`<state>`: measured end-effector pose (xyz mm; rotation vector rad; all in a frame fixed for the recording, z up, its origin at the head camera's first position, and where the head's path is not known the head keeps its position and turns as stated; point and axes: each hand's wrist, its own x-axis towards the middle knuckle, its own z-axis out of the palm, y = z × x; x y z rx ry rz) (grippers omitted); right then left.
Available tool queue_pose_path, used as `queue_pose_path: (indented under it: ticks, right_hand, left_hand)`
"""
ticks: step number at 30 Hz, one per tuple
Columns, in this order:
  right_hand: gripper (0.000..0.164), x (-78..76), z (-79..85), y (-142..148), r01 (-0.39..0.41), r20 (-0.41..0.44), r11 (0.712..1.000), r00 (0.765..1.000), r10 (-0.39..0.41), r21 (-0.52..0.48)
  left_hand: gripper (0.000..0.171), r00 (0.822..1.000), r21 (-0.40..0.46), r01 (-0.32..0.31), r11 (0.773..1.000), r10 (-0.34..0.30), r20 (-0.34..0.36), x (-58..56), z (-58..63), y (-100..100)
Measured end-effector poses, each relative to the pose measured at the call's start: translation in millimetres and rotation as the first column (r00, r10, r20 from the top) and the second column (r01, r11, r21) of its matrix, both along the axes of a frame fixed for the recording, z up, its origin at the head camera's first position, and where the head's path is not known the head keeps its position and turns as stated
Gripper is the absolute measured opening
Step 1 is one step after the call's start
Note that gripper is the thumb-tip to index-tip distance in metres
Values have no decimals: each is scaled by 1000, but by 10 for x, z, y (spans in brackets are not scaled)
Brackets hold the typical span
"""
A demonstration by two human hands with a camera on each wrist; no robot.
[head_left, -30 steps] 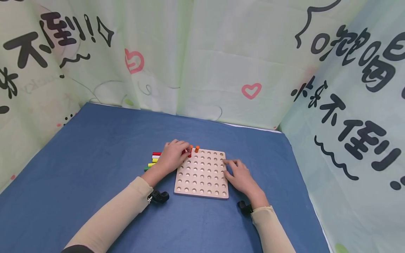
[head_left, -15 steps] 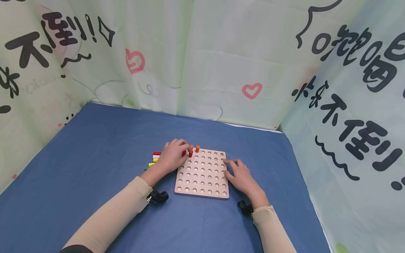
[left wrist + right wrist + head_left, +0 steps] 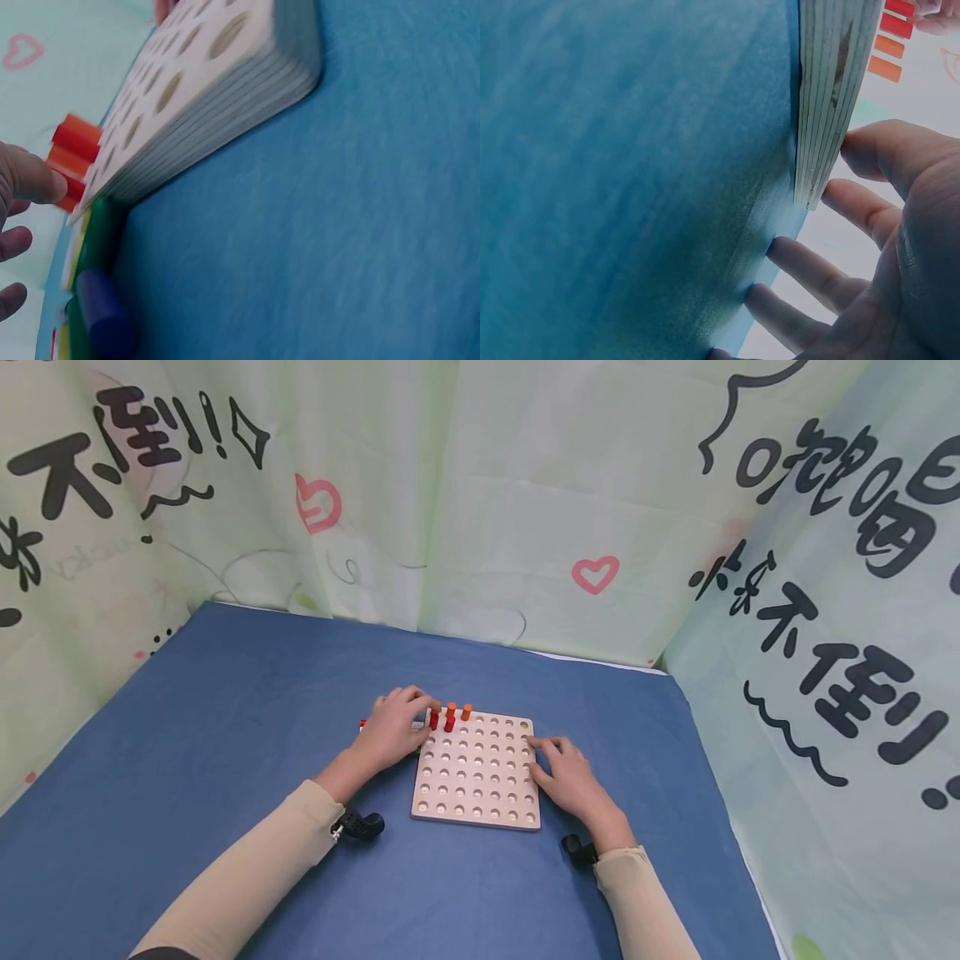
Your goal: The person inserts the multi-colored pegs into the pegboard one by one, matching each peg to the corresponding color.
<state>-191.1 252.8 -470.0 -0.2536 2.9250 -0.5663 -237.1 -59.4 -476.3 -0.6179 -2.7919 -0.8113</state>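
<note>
Pale curtains (image 3: 480,510), printed with dark characters and pink hearts, are hung behind and beside a blue-covered worktop (image 3: 262,710). On it a square board (image 3: 470,784) is laid flat, its rows of round holes facing up. Its right edge is touched by the thumb and forefinger of the right hand (image 3: 566,777), whose fingers are spread. The left hand (image 3: 390,728) is positioned at the board's far left corner. Loose pegs (image 3: 107,311), blue and green among them, are laid just left of the board and are largely screened by that hand in the head view.

Two orange pegs (image 3: 467,713) are seated in the far row. Just nearer, the left red peg (image 3: 434,722) and the right red peg (image 3: 450,725) are seated side by side. The governing relation is judged to be at the left red peg: its long axis is upright, the left hand is nearer, and the peg is flanked by the forefinger (far) and thumb (near). Whether it is pinched cannot be told. Any adjustment should be made along the peg's axis.
</note>
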Motion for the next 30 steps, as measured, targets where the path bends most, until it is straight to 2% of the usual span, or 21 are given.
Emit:
queue_pose_path:
  ticks: [5, 9, 12, 16, 20, 25, 30]
  right_hand:
    - [51, -4, -11, -2, 1, -4, 1000, 1000, -1, 0]
    - [51, -8, -12, 0, -1, -9, 1000, 1000, 1, 3]
    - [50, -8, -13, -3, -3, -9, 1000, 1000, 3, 2]
    - [50, -5, -17, -9, -3, -9, 1000, 1000, 3, 2]
    - [50, 4, -16, -7, -1, -7, 1000, 1000, 1, 2]
    - [50, 9, -14, -4, -5, -13, 1000, 1000, 5, 2]
    - [50, 3, -20, -1, -4, -9, 1000, 1000, 4, 2]
  left_hand:
    - [29, 996, -16, -51, 999, 52, 70, -22, 51, -174]
    - [23, 989, -47, -69, 997, 75, 129, -48, 86, -303]
    - [20, 982, -78, -69, 995, 82, 172, -69, 103, -386]
    - [27, 971, -120, -47, 992, 73, 226, -96, 125, -473]
    - [31, 952, -164, -20, 986, 68, 297, -107, 160, -518]
    - [35, 920, -203, 13, 979, 69, 387, -117, 216, -540]
    - [39, 897, -214, 18, 977, 78, 434, -137, 228, -543]
